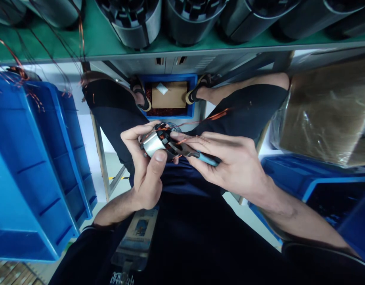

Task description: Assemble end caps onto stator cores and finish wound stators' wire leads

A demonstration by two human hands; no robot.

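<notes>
My left hand [145,170] is wrapped round a silver motor stator [152,141], thumb along its metal side. The stator lies tilted above my lap, its black slotted end with copper windings facing right. In my right hand [232,158] are pliers or cutters with blue handles [207,159], the jaws [178,148] at the stator's slotted end. Loose copper wires [214,115] stick out from that end to the right, passing by my right fingers. Whether the jaws grip a wire I cannot make out.
Several larger stators [137,27] stand along the green bench [90,35] ahead, with copper wires hanging at its left. Blue bins [30,166] are stacked at left. At right are a plastic-wrapped carton [325,111] and a blue crate [307,186]. Between my feet sits a blue tray [170,117].
</notes>
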